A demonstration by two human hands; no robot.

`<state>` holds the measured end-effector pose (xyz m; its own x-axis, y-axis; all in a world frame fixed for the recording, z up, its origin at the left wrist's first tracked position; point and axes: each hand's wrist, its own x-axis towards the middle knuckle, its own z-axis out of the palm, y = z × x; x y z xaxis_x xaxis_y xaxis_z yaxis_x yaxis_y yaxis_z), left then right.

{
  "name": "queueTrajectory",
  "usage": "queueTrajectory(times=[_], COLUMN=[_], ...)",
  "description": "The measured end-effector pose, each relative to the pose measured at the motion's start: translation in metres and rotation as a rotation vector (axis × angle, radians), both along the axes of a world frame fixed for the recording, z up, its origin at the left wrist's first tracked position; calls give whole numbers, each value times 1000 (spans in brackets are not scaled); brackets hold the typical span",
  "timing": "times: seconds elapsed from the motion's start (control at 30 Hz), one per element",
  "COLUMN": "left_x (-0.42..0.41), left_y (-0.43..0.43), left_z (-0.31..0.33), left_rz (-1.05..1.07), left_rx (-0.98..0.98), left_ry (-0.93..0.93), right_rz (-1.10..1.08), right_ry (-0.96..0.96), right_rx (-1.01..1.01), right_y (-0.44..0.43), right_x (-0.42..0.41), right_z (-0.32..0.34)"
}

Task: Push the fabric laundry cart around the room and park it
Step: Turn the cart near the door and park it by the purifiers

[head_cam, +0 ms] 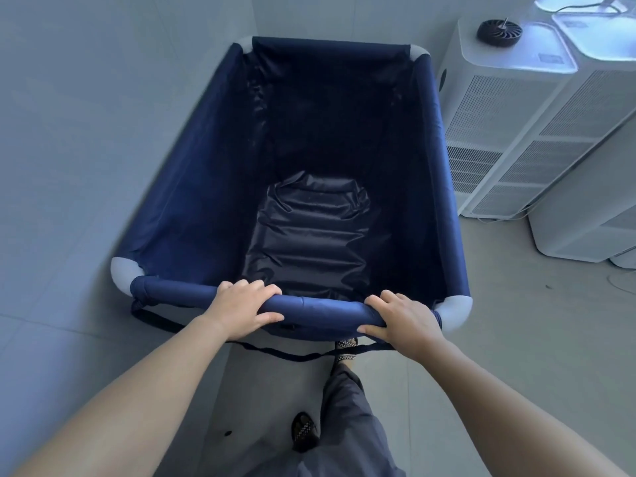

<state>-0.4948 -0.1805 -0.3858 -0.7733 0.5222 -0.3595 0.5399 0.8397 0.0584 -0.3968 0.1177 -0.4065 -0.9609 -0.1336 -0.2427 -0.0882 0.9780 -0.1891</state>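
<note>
We have both hands clenched over the padded near rail (320, 309) of the navy fabric laundry cart (213, 160), left hand (242, 309) toward 8 o'clock, right hand (401, 320) toward 4. The empty cart should roll lightly, but its cloth walls sag, so only the rail is firm enough to push. It sits nosed toward the wall corner (251, 15) at 12, just beside white air purifiers (499, 125) at 2.

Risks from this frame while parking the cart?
1. The cart's right rim runs close to the white appliance; drifting right may bump it.
2. A loose strap hangs near the forward shoe; possible trip.
3. The far rim is close to the wall; little room ahead.
</note>
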Motion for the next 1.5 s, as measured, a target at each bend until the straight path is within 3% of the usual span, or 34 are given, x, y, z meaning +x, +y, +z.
queueTrajectory(times=[0.4, 0.7, 1.03, 1.2, 1.33, 1.5], left_x=[-3, 1, -1, 3, -4, -13], left_y=[3, 1, 7, 11, 15, 18], left_z=[-4, -12, -1, 1, 1, -1], left_rz=[-6, -59, 59, 86, -28, -14], left_rx=[18, 122, 34, 101, 209, 190], left_ry=[52, 290, 70, 122, 280, 187], right_rz=[6, 29, 31, 5, -84, -157], right_ry=[-15, 14, 6, -13, 48, 171], right_rx=[8, 19, 12, -48, -49, 39], right_y=[2, 5, 7, 6, 1, -7], right_x=[-7, -12, -12, -13, -13, -9], right_z=[1, -3, 0, 4, 5, 1])
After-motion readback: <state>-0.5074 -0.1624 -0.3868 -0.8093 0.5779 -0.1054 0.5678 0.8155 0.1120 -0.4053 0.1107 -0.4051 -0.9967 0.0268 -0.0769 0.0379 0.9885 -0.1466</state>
